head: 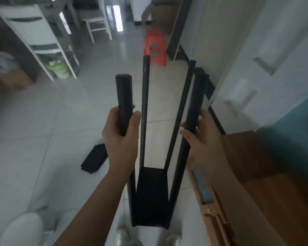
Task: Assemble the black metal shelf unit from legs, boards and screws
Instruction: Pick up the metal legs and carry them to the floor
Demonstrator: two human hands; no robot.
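Note:
A partly built black metal shelf unit stands upright on the tiled floor in front of my feet. Its bottom board (150, 194) sits low between the legs. My left hand (121, 137) grips the near left leg (124, 91) below its top end. My right hand (204, 142) holds the near right leg (196, 96), fingers curled round it. The far left leg (145, 96) and far right leg (184, 96) rise behind. A loose black board (94, 161) lies flat on the floor to the left.
A wooden cabinet (267, 183) stands close on the right, beside a pale wall. A red plastic stool (155, 46) is ahead. White chairs (43, 38), a cardboard box (16, 80) and a white bucket (60, 69) fill the far left. A white round object (22, 229) is at bottom left.

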